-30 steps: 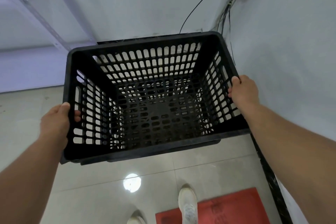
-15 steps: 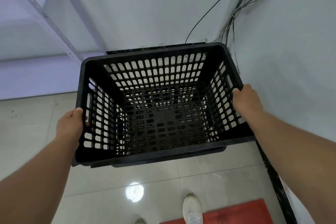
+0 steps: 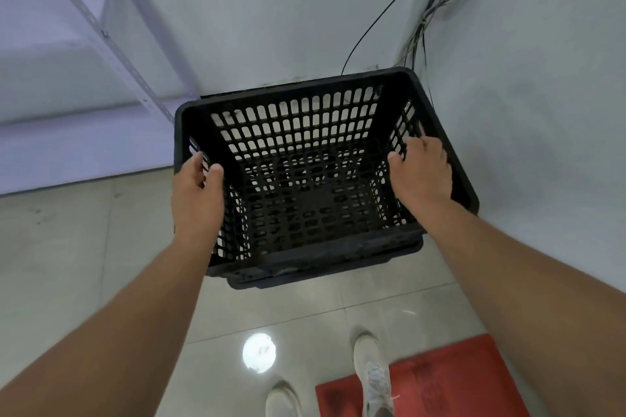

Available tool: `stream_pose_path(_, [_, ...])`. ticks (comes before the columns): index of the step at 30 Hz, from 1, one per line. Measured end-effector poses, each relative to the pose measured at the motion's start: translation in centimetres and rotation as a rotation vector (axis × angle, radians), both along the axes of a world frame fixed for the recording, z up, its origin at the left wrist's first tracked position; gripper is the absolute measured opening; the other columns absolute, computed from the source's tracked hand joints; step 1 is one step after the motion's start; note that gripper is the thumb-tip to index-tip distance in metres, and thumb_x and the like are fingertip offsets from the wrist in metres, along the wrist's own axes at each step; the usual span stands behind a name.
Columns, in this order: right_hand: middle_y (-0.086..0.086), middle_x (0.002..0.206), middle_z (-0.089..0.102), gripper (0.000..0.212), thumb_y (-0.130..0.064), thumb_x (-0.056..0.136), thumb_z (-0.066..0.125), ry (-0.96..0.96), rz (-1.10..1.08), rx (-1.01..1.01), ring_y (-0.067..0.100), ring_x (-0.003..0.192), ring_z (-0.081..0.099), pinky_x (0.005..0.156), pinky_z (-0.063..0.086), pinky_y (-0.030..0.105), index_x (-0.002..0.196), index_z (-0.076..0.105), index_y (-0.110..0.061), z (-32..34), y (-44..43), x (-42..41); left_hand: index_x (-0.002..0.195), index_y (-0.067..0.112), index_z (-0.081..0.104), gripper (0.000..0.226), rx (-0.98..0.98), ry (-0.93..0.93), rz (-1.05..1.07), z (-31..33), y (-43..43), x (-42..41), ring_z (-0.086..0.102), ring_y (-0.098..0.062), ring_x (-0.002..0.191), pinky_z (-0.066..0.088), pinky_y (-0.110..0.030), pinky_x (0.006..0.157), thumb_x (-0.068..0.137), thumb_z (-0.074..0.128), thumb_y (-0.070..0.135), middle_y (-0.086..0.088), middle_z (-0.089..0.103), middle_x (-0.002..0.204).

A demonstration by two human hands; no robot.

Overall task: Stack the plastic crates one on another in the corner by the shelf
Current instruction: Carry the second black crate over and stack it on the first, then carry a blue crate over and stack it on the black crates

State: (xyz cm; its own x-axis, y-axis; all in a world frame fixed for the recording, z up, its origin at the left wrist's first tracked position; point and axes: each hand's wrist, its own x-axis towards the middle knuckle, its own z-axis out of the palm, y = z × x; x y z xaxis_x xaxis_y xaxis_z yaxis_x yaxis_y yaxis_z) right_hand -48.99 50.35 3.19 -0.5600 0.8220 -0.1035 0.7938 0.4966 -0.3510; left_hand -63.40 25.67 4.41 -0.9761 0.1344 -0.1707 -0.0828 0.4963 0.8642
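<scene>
Head view: a black crate (image 3: 305,176) sits at centre frame in the corner, with a second rim just showing under its near edge, so it appears to rest on another crate. The left hand (image 3: 198,195) is curled over the left wall, thumb inside; the right hand (image 3: 421,174) is closed over the right rim. To finish well, I judge both hands should press down evenly until the rims seat, keeping the walls square to the lower crate, then let go together. The crate is stiff plastic lattice with slotted walls, a scuffed near rim and rounded corners. Glossy tiles (image 3: 67,264) below; grey shelf (image 3: 101,30) at upper left.
</scene>
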Motion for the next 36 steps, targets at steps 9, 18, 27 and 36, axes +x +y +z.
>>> stream_pose_path(9, [0.004,0.104,0.050,0.018,-0.027,0.096,0.039,0.173,-0.222,-0.104,0.019,0.077,0.051,0.070,0.041,0.031,0.095,0.056,-0.022,1.7,-5.9,9.6,0.109,0.025,0.060,0.018,0.119,-0.186,-0.348,1.8,0.8,8.5,0.063,-0.013,0.093,0.051,-0.034,0.089,0.097,0.047,0.027,0.001,0.067,0.103])
stream_pose_path(18, [0.007,0.119,0.059,0.029,-0.026,0.097,0.042,0.255,-0.578,-0.155,0.018,0.088,0.053,0.078,0.041,0.029,0.114,0.063,-0.014,2.4,-10.5,27.1,0.102,0.027,0.063,0.015,0.151,-0.294,-0.596,0.6,2.6,22.7,0.063,-0.011,0.078,0.050,-0.025,0.071,0.096,0.049,0.025,0.003,0.068,0.092])
stream_pose_path(27, [0.004,0.112,0.061,0.027,-0.029,0.096,0.043,0.305,-0.912,-0.166,0.021,0.099,0.058,0.078,0.041,0.030,0.110,0.063,-0.016,2.8,-18.7,49.9,0.098,0.025,0.062,0.013,0.061,-0.349,-0.860,-1.4,0.9,43.2,0.061,-0.009,0.072,0.047,-0.022,0.064,0.095,0.049,0.022,0.003,0.066,0.086])
stream_pose_path(36, [0.003,0.115,0.064,0.029,-0.034,0.095,0.043,0.284,-1.228,-0.195,0.024,0.101,0.060,0.084,0.046,0.035,0.110,0.063,-0.021,3.8,-29.5,71.4,0.105,0.020,0.063,0.016,0.029,-0.415,-1.125,-0.3,-2.8,64.8,0.060,-0.010,0.071,0.048,-0.019,0.057,0.094,0.052,0.023,0.001,0.066,0.088])
